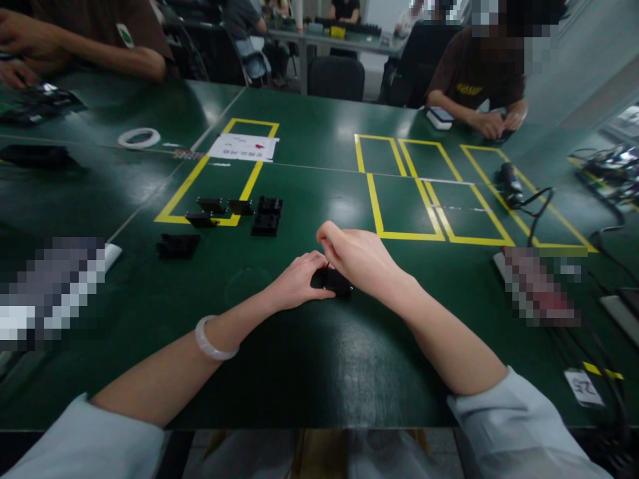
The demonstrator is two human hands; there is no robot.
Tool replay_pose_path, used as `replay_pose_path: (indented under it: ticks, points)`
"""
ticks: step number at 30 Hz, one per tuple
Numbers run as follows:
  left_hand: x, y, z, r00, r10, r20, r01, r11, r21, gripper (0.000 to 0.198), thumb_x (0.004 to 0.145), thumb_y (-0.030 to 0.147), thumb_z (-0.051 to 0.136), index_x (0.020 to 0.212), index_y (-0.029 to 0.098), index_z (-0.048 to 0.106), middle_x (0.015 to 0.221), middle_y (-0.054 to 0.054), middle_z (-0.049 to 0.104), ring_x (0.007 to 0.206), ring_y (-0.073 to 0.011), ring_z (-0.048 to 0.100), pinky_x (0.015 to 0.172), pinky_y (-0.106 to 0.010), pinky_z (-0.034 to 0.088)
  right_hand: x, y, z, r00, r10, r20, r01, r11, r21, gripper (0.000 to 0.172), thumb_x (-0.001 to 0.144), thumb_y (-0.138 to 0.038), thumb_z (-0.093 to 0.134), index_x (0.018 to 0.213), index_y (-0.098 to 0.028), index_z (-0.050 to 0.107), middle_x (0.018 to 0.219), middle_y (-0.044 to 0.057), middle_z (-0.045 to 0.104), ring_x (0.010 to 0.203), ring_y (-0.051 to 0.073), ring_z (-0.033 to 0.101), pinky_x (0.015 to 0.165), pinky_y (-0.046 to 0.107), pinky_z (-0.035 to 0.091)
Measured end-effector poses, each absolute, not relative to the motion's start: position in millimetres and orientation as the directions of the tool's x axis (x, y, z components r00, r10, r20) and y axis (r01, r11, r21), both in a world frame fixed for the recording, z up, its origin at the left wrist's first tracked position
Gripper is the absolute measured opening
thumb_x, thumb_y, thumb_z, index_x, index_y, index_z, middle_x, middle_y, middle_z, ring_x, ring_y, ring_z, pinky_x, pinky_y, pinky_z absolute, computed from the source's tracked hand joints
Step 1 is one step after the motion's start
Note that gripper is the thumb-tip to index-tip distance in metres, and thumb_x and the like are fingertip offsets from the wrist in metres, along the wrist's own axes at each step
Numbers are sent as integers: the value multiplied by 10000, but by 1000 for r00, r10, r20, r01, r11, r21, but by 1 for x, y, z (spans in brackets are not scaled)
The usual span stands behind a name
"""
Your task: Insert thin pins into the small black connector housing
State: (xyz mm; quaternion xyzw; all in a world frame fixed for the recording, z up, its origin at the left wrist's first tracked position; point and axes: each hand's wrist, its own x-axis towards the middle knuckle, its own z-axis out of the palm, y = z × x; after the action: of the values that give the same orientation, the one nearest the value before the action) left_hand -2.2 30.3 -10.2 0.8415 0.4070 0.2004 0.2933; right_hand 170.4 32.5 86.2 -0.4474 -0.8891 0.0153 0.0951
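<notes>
My left hand [299, 279], with a pale bangle [215, 338] on the wrist, grips a small black rectangular part [337, 282] on the table by its left side, thumb and fingers around it. Directly above and to the right is my right hand [357, 256], its fingers curled and closed. A thin dark piece shows by its fingertips, but what it holds is mostly hidden. To the left lie several small black blocks [212, 205], a wider black part with raised features [267, 216] and another black piece [178, 245].
Yellow tape outlines [412, 235] mark the green table [309, 372]. A white sheet [243, 147] and a tape roll [139, 138] lie farther back. A black cylindrical device with a cable [509, 184] is at right. Two people sit across the table, one at each side.
</notes>
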Motion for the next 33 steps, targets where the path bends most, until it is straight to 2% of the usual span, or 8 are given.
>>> replay_pose_path:
  ticks: [7, 13, 19, 26, 29, 33]
  points:
    - [-1, 29, -11, 570, 813, 115, 571, -494, 656, 539, 731, 421, 775, 1172, 186, 573, 1268, -104, 592, 1199, -332, 530, 1020, -482, 414, 166, 27, 90, -616, 766, 183, 771, 634, -57, 246, 992, -267, 288, 1037, -193, 519, 802, 16, 660, 650, 115, 554, 557, 258, 230]
    - [-2, 28, -9, 573, 811, 121, 562, -496, 662, 546, 745, 426, 761, 1203, 199, 569, 1323, -107, 571, 1227, -332, 521, 1035, -484, 408, 164, 27, 88, -590, 782, 202, 797, 604, -12, 322, 1014, -384, 264, 1018, -204, 531, 748, 16, 668, 630, 128, 569, 554, 282, 197]
    - [-1, 29, -9, 576, 808, 124, 552, -496, 670, 510, 737, 416, 769, 1152, 185, 583, 1233, -100, 608, 1176, -322, 545, 1009, -479, 423, 164, 28, 85, -581, 791, 191, 803, 595, -19, 253, 998, -262, 269, 1042, -192, 508, 782, 27, 659, 651, 125, 556, 555, 267, 228]
    - [-1, 30, -10, 575, 811, 109, 561, -488, 669, 479, 731, 409, 774, 1108, 178, 590, 1218, -105, 599, 1163, -321, 541, 1011, -483, 414, 167, 28, 90, -601, 780, 176, 786, 617, -51, 226, 970, -209, 289, 1032, -180, 504, 808, 37, 652, 693, 131, 554, 574, 262, 259]
    - [-2, 30, -11, 579, 808, 109, 561, -492, 666, 486, 738, 423, 766, 1118, 179, 587, 1228, -107, 594, 1179, -326, 531, 1019, -489, 406, 167, 28, 91, -602, 778, 181, 785, 618, -45, 224, 974, -229, 300, 1030, -180, 511, 804, 29, 657, 683, 130, 560, 572, 265, 254]
    - [-2, 30, -11, 583, 806, 100, 568, -492, 660, 490, 743, 435, 759, 1130, 192, 582, 1259, -104, 581, 1193, -331, 525, 1013, -492, 408, 166, 28, 90, -579, 798, 164, 806, 591, -28, 289, 1001, -358, 295, 1042, -187, 524, 789, 26, 675, 642, 129, 565, 565, 273, 232]
